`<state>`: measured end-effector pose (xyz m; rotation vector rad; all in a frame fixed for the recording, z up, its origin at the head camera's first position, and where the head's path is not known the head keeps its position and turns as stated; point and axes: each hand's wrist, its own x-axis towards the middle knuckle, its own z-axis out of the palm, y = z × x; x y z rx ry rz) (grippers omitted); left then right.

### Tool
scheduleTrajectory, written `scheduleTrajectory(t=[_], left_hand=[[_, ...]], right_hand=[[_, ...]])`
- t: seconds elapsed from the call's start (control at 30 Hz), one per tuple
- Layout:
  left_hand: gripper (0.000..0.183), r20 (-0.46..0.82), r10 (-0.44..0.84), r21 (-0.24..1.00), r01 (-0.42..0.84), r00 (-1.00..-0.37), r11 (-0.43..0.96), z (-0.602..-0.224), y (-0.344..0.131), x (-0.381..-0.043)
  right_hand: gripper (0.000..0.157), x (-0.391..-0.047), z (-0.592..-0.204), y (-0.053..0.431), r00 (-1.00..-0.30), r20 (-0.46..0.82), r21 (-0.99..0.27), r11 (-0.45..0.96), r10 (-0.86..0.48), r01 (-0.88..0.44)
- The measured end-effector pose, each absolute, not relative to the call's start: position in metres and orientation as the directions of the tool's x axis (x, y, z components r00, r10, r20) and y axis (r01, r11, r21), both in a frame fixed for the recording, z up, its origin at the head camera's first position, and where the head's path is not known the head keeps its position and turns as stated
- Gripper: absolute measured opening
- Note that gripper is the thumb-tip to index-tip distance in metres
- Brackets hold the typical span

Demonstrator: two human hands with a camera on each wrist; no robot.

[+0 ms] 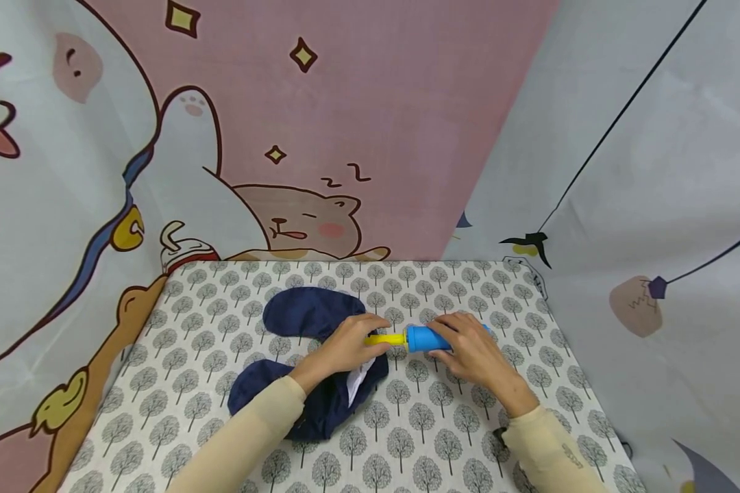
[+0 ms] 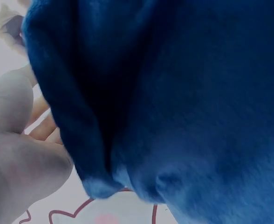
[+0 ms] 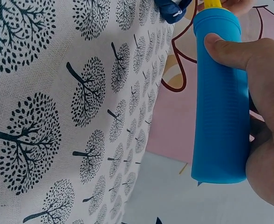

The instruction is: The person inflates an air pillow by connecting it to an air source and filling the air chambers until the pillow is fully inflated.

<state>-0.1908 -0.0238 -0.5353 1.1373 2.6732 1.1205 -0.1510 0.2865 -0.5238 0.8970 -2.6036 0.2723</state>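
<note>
A navy U-shaped fabric neck pillow (image 1: 308,308) lies on the table with its curve to the right and a white patch (image 1: 356,382) showing. It fills most of the left wrist view as dark cloth (image 2: 188,102). Over the curve, my left hand (image 1: 345,344) holds the yellow end (image 1: 390,339) of a small hand pump between thumb and fingers. My right hand (image 1: 469,348) grips the pump's blue ribbed barrel (image 3: 221,112), thumb along its side. Pump and pillow meet under the left hand, so whether they are joined cannot be seen.
A white cloth with grey tree prints (image 1: 401,438) covers the table. Pink and white cartoon curtains (image 1: 407,123) stand behind and at both sides. A small dark object (image 1: 501,437) sits beside the right sleeve.
</note>
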Motion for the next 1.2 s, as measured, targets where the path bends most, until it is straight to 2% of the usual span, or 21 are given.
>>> scheduleTrajectory(t=[0.37, 0.53, 0.8, 1.2], left_hand=[[0.020, 0.276, 0.664, 0.581, 0.671, -0.694, 0.460, -0.537, -0.009, -0.192], [0.020, 0.336, 0.663, 0.557, 0.709, -0.669, 0.433, -0.544, -0.010, -0.197], [0.019, 0.330, 0.638, 0.561, 0.689, -0.695, 0.460, -0.537, -0.013, -0.193], [0.023, 0.422, 0.604, 0.563, 0.718, -0.676, 0.410, -0.550, -0.019, -0.195]], right_hand=[[0.065, -0.151, -0.522, 0.285, -0.730, 0.416, -0.090, 0.774, -0.542, -0.626], [0.066, -0.151, -0.521, 0.287, -0.748, 0.392, -0.112, 0.779, -0.535, -0.617], [0.065, -0.153, -0.515, 0.306, -0.780, 0.364, -0.154, 0.793, -0.509, -0.590], [0.062, -0.150, -0.501, 0.354, -0.834, 0.349, -0.189, 0.839, -0.428, -0.510]])
